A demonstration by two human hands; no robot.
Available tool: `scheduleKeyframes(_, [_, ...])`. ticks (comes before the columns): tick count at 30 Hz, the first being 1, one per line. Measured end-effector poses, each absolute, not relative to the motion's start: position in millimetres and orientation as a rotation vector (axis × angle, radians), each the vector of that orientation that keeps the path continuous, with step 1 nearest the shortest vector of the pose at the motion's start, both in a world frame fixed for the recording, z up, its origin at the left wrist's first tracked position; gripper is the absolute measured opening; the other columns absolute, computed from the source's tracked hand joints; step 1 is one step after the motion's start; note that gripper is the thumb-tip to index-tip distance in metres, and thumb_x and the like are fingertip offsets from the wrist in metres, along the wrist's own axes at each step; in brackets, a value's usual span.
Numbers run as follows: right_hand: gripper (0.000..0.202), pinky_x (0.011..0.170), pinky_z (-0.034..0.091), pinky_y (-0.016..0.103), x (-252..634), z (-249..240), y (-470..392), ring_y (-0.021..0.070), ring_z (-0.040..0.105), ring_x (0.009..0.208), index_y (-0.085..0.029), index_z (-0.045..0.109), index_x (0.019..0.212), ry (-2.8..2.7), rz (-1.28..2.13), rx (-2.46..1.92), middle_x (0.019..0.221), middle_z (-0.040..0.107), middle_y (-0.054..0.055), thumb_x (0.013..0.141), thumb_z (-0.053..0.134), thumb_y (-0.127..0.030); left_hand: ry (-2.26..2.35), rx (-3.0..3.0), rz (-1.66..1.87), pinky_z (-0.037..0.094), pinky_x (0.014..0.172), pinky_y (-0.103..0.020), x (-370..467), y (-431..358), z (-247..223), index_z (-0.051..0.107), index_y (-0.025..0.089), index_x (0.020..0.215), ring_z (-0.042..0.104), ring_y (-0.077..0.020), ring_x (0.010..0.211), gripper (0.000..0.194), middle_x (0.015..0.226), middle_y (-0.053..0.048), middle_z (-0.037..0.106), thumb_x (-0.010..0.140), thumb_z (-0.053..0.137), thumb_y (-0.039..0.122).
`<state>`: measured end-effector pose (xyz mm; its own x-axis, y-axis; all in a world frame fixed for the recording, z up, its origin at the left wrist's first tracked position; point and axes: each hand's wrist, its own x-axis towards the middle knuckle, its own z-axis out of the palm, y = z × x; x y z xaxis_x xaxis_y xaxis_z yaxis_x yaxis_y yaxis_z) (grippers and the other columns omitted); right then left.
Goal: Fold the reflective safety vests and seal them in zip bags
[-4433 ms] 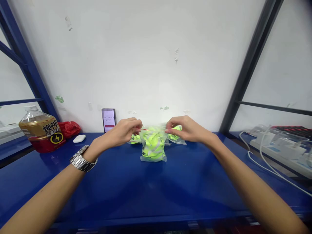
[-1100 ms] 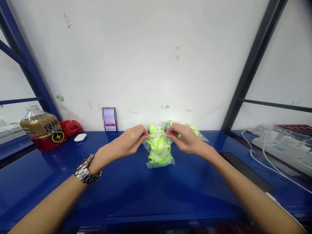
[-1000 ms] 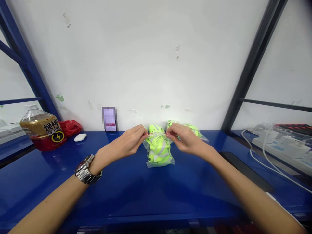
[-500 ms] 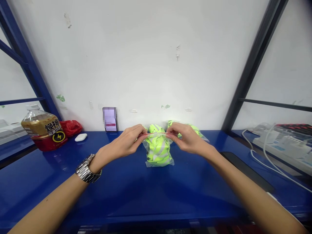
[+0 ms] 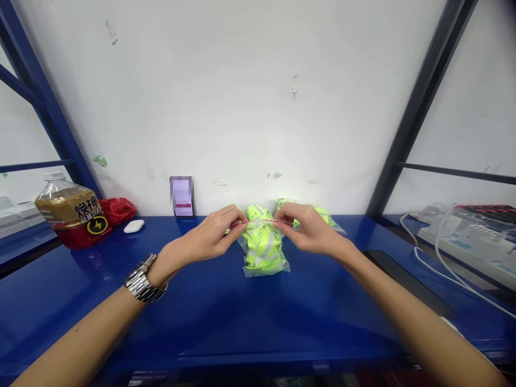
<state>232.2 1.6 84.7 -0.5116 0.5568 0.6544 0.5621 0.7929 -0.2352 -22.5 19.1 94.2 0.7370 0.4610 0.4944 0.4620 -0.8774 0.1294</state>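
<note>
Evidently the work sits at the mouth of a clear bag [image 5: 264, 253] with something yellow-green and pale-striped packed inside. Both hands have hold of its top edge, where a thin red strip [image 5: 262, 220] runs taut across the gap between them. The left hand [image 5: 220, 231] pinches one end between thumb and curled fingers; the right hand [image 5: 301, 228] grips the other end in much the same way, with no wide gap at either pinch. The bag is in front of the person, over the middle of the bench [image 5: 242, 322], though whether its lower edge bears on the surface is hard to say.

The step in hand looks like working the closure along that strip; whether it is fully pressed together is too small to make out. From here, the next move would seem to call for firm, even finger pressure along the strip, with the edge held straight. More bagged yellow-green bundles [image 5: 322, 213] lie behind the right hand, partly hidden. A phone [image 5: 183, 196] leans against the wall [image 5: 258, 107].
</note>
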Motion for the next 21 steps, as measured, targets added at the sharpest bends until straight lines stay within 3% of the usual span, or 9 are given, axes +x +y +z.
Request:
scheduleKeyframes(11, [0.011,0.062,0.035,0.027,222.6,93.2,-0.9,0.0131,0.047,0.067,-0.016,0.055,0.084,-2.306,-0.001,-0.85,0.075,0.054,0.002,0.091,0.052,-0.024,-0.802,-2.813,-0.715,0.038,0.06,-0.028,-17.4,21.4,85.1,0.042,0.017,0.093,0.047,-0.0133,0.066,0.016,0.084,-0.004,0.052,0.099,0.028,0.023])
scheduleKeyframes(21, [0.008,0.059,0.032,0.025,226.7,87.8,3.3,0.0113,0.041,0.063,-0.017,0.048,0.082,-2.341,-0.142,-0.781,0.074,0.049,0.0,0.089,0.048,-0.015,-0.774,-2.782,-0.687,0.035,0.057,-0.028,-10.2,16.3,88.5,0.038,0.018,0.088,0.043,-0.0126,0.061,0.012,0.081,-0.004,0.05,0.097,0.029,0.018])
